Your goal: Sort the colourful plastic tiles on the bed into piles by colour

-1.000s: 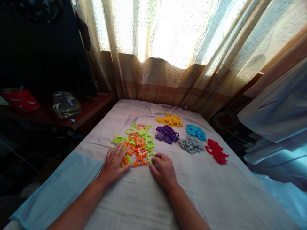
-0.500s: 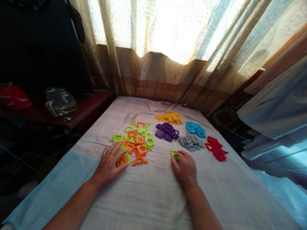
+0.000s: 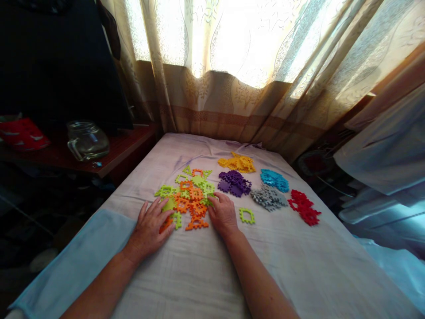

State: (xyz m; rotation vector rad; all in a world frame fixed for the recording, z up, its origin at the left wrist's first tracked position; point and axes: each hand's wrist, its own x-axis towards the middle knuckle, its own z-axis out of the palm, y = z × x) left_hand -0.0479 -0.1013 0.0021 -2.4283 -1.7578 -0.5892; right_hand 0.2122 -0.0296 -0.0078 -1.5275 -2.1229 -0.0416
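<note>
A mixed pile of flat interlocking plastic pieces, light green and orange, lies spread on the bed sheet. My left hand (image 3: 151, 228) rests on the pile's near left side, fingers spread over a green piece (image 3: 170, 204) and an orange piece (image 3: 166, 224). At the right edge of the pile, my right hand (image 3: 224, 215) has its fingers bent and closed on a light green piece (image 3: 209, 200), partly hidden by the fingertips. To the right of that hand a single square green frame piece (image 3: 246, 215) lies flat and apart. Orange window-shaped pieces (image 3: 196, 193) fill the pile's middle.
Sorted heaps lie farther back and right: yellow (image 3: 237, 163), purple (image 3: 234, 183), blue (image 3: 274, 180), grey (image 3: 268, 197) and red (image 3: 303, 207). On the left, a glass jug (image 3: 88, 141) stands on a brown table (image 3: 126, 148). A curtain (image 3: 212, 104) hangs behind.
My right hand let go of the square green frame piece, leaving it on the sheet, and moved left to the pile's right edge. My left hand stays almost in place.
</note>
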